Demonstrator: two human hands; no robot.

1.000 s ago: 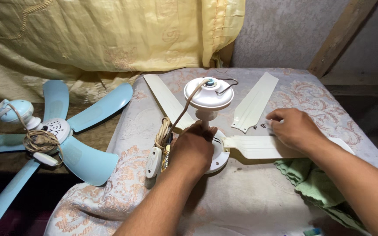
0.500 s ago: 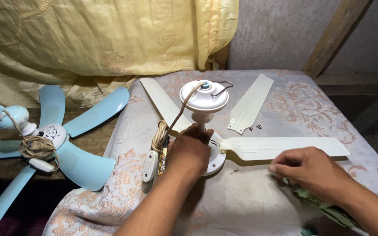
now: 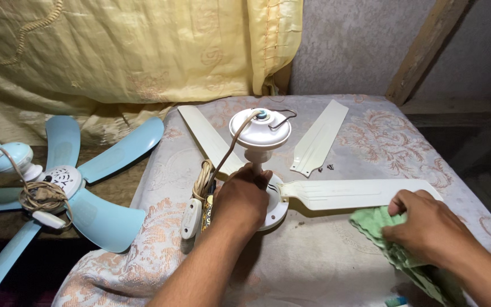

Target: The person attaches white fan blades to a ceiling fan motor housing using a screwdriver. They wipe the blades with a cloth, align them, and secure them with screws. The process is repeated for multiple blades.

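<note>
Fingers of our left hand (image 3: 244,200) are closing over the white fan hub (image 3: 273,206), hiding most of the motor body, so we are not making out how much of it our palm is covering. Our right hand (image 3: 424,226) is curling around a green cloth (image 3: 377,223) just right of the hub, below the tip of the attached cream blade (image 3: 353,194); part of the cloth is running out of the frame's bottom edge. A loose blade (image 3: 319,137) is lying behind the hub, with small screws (image 3: 325,167) beside its near end. The corded switch (image 3: 191,217) is sitting left of the hub, near the worktop (image 3: 313,267) edge. Well left of the hub, a blue fan (image 3: 63,182) is being cut off by the frame. Open cloth-covered surface is lying in front of the hub.
</note>
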